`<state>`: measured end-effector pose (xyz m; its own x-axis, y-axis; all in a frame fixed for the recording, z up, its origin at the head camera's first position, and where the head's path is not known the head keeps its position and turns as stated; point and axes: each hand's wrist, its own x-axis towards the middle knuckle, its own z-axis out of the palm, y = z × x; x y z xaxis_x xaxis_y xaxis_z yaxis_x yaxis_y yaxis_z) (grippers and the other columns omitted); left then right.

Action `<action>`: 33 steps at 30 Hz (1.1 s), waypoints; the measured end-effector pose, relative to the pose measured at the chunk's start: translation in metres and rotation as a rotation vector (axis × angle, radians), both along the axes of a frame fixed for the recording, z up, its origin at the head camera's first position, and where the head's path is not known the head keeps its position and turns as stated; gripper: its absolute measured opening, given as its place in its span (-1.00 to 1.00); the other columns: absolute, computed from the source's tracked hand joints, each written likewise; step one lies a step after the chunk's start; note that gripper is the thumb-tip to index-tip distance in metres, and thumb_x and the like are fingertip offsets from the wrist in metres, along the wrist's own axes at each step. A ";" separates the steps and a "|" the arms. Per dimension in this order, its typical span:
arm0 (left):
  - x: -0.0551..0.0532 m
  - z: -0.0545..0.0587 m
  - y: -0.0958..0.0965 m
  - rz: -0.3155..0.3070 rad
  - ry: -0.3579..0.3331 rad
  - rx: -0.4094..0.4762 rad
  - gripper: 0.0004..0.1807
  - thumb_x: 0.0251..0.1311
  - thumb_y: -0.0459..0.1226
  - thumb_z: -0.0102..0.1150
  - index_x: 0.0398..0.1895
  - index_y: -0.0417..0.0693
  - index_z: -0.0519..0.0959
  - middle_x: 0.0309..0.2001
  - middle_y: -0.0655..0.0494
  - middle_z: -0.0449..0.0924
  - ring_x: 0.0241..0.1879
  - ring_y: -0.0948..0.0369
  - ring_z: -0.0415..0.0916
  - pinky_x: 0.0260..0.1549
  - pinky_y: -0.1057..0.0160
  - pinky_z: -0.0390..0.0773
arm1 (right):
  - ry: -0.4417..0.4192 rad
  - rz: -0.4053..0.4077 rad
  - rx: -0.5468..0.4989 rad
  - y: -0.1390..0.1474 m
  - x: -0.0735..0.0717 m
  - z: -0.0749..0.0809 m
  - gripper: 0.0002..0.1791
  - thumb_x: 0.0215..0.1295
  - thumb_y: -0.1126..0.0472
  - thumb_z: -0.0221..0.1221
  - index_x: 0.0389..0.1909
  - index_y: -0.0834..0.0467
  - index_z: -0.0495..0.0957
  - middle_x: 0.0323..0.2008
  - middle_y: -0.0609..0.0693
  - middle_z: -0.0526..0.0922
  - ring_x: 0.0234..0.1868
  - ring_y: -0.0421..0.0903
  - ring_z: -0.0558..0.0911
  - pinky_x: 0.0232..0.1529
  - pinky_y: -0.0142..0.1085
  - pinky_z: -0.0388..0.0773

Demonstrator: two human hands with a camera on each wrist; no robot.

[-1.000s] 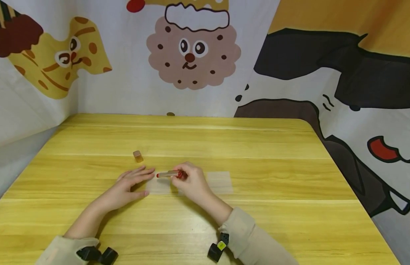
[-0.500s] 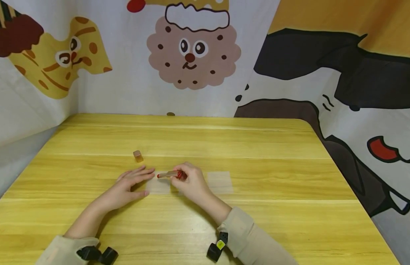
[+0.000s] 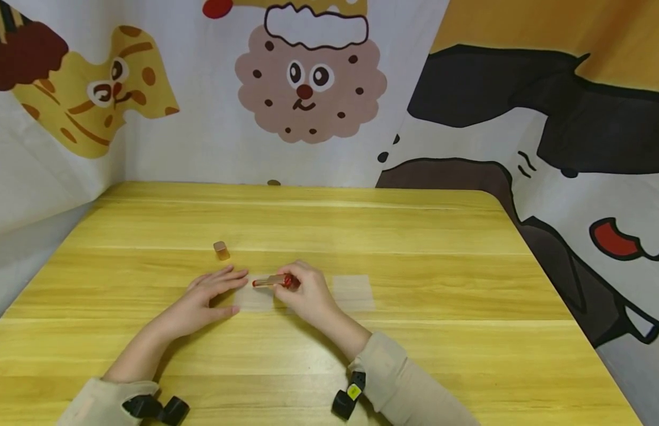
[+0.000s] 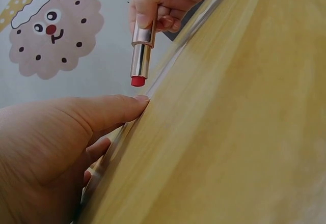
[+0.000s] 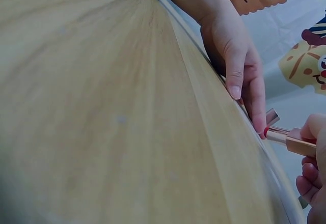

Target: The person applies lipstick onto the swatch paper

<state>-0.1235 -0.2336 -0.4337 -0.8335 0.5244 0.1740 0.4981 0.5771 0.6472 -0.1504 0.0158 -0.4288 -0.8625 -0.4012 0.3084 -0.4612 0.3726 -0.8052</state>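
Note:
My right hand [image 3: 310,296] pinches a lipstick [image 3: 269,281] in a rose-gold case. Its red tip points left, close over a pale translucent sheet [image 3: 255,303] on the table. In the left wrist view the bare red end of the lipstick [image 4: 141,58] hangs just above my left thumb. My left hand [image 3: 204,300] rests at the sheet's left edge, fingers extended and thumb apart. Behind its fingertips stands the small rose-gold lipstick cap [image 3: 221,251]. The right wrist view has that cap [image 5: 273,116] beyond the left fingertips.
Another pale translucent patch [image 3: 354,293] lies right of my right hand, and the hand hides what is between the two patches. The wooden table [image 3: 329,225] ends at a cartoon-printed curtain [image 3: 191,148]. Black devices [image 3: 348,395] are strapped at both wrists.
The lipstick in my right hand has tilted very slightly, its red tip a touch lower. My left hand and the cap stay where they were.

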 end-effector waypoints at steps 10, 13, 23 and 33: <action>0.000 0.001 -0.002 0.011 -0.019 0.005 -0.42 0.08 -0.17 0.21 0.20 -0.12 0.35 0.28 0.02 0.19 0.30 -0.07 -0.11 0.10 -0.25 -0.22 | 0.006 0.006 0.022 -0.002 -0.001 -0.002 -0.79 0.02 0.26 0.24 -0.26 0.16 0.56 -0.43 -0.17 0.48 -0.51 -0.26 0.43 -0.56 -0.47 0.44; 0.000 0.000 -0.002 0.013 -0.023 0.005 -0.42 0.08 -0.17 0.22 0.20 -0.11 0.36 0.28 0.04 0.19 0.30 -0.06 -0.11 0.10 -0.24 -0.22 | 0.004 0.011 0.028 -0.002 -0.001 -0.002 -0.79 0.02 0.27 0.25 -0.27 0.17 0.56 -0.44 -0.16 0.48 -0.52 -0.27 0.42 -0.57 -0.47 0.44; 0.000 0.000 -0.003 0.015 -0.033 -0.012 -0.41 0.07 -0.16 0.22 0.20 -0.10 0.35 0.29 0.06 0.18 0.31 -0.03 -0.12 0.11 -0.22 -0.22 | -0.001 0.021 0.037 -0.002 0.002 -0.001 -0.79 0.00 0.27 0.26 -0.29 0.17 0.56 -0.46 -0.16 0.47 -0.52 -0.27 0.41 -0.56 -0.48 0.44; -0.001 -0.001 -0.003 0.023 -0.039 -0.016 -0.41 0.07 -0.12 0.21 0.20 -0.08 0.36 0.29 0.09 0.17 0.31 -0.01 -0.12 0.13 -0.19 -0.22 | 0.011 0.051 0.018 0.000 0.007 0.001 -0.82 -0.02 0.29 0.26 -0.33 0.16 0.56 -0.46 -0.15 0.48 -0.51 -0.28 0.41 -0.56 -0.48 0.44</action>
<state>-0.1244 -0.2369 -0.4351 -0.8513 0.5076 0.1327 0.4592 0.5984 0.6566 -0.1435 0.0154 -0.4282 -0.8377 -0.4499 0.3095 -0.4883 0.3632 -0.7935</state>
